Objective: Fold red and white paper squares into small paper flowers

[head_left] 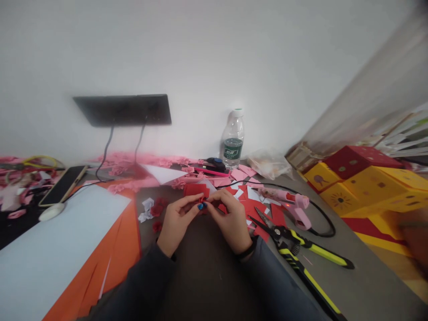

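My left hand [176,219] and my right hand [231,218] meet over the middle of the desk. Both pinch a small piece of folded red paper [203,200] between thumb and fingertips; the fingers hide much of its shape. Blue polish shows on the thumbnails. Just beyond the fingers lies a stack of red paper [194,189]. Left of my left hand sit crumpled red paper flowers [159,207] and white ones [146,210]. Red and white paper scraps [249,206] spread out beside my right hand.
Yellow-handled shears [290,240] lie open at right, near a pink glue gun [286,198] with a black cord. A water bottle [233,142] stands against the wall. White sheets [70,236], orange paper [125,243] and a phone [63,185] lie left; yellow and red boxes [364,183] stand right.
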A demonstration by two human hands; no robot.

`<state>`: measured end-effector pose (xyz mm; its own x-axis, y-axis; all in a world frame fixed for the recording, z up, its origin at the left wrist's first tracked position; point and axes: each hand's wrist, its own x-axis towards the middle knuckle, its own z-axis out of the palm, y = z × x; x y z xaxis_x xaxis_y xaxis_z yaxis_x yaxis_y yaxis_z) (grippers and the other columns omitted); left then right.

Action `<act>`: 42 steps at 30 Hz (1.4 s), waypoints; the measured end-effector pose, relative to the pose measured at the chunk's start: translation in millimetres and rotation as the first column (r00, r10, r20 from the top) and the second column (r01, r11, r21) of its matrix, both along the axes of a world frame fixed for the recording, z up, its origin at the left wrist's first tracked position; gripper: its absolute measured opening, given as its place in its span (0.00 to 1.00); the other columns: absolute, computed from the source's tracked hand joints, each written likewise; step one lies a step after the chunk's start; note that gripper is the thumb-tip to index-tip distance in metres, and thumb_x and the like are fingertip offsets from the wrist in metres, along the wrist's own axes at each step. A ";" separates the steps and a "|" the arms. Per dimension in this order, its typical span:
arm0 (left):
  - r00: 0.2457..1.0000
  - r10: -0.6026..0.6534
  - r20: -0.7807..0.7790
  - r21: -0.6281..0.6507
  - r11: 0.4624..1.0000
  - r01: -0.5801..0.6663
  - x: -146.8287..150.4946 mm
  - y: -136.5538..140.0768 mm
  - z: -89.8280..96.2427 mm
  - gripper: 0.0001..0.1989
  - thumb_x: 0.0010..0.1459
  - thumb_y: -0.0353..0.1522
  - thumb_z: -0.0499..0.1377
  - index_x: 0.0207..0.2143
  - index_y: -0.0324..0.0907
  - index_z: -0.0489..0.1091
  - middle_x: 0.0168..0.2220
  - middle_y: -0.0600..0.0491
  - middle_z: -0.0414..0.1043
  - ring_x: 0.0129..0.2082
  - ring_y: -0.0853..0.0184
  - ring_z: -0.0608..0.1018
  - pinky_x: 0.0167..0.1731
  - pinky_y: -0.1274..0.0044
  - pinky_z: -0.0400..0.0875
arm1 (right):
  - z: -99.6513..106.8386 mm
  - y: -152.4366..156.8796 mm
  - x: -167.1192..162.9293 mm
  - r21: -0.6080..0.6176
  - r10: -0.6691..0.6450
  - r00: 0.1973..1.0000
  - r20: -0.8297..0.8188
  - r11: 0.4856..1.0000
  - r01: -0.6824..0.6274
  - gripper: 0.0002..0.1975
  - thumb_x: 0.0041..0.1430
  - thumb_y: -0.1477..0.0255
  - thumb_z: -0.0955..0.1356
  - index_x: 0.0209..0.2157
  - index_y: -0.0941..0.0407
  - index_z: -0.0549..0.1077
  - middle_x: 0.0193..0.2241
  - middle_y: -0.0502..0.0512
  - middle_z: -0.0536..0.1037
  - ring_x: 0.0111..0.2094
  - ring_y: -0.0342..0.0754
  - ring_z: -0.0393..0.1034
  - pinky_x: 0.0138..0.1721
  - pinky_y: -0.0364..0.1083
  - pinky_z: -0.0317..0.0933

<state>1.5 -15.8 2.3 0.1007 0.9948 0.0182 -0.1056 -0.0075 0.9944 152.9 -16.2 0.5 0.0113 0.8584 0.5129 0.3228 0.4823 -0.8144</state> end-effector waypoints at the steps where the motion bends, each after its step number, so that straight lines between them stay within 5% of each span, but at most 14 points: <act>1: 1.000 0.000 0.011 -0.006 1.000 0.001 0.3 -0.2 -0.3 0.15 0.53 0.35 0.66 0.44 0.40 0.78 0.45 0.47 0.81 0.44 0.60 0.81 0.44 0.72 0.77 | 0.2 0.2 -0.2 -0.006 -0.002 1.000 -0.006 1.000 0.002 0.05 0.57 0.79 0.68 0.30 0.55 0.72 0.29 0.52 0.74 0.30 0.46 0.69 0.32 0.44 0.65; 21: 0.992 0.019 -0.122 0.024 1.000 -0.017 -3.0 1.5 7.5 0.10 0.53 0.36 0.64 0.34 0.39 0.80 0.31 0.50 0.81 0.27 0.66 0.79 0.30 0.77 0.77 | -1.9 0.3 -0.2 0.124 0.056 0.973 0.225 0.989 -0.085 0.08 0.60 0.81 0.65 0.32 0.54 0.70 0.32 0.54 0.73 0.35 0.48 0.70 0.38 0.45 0.67; 30: 0.949 0.029 0.314 -0.197 0.980 0.035 0.7 2.2 3.6 0.11 0.49 0.32 0.68 0.37 0.41 0.78 0.39 0.52 0.79 0.37 0.69 0.79 0.38 0.80 0.76 | -0.9 2.1 1.4 -0.031 0.052 0.998 -0.023 0.998 -0.053 0.04 0.57 0.78 0.68 0.34 0.54 0.71 0.31 0.52 0.75 0.32 0.47 0.71 0.35 0.45 0.68; 42: 0.958 -0.008 0.287 -0.215 0.974 0.073 1.2 0.4 4.4 0.14 0.47 0.31 0.70 0.39 0.42 0.79 0.43 0.50 0.79 0.39 0.68 0.80 0.36 0.81 0.76 | -1.2 2.2 1.1 -0.103 0.036 0.988 -0.148 0.993 -0.051 0.04 0.57 0.77 0.66 0.33 0.55 0.72 0.30 0.53 0.76 0.32 0.48 0.73 0.36 0.46 0.69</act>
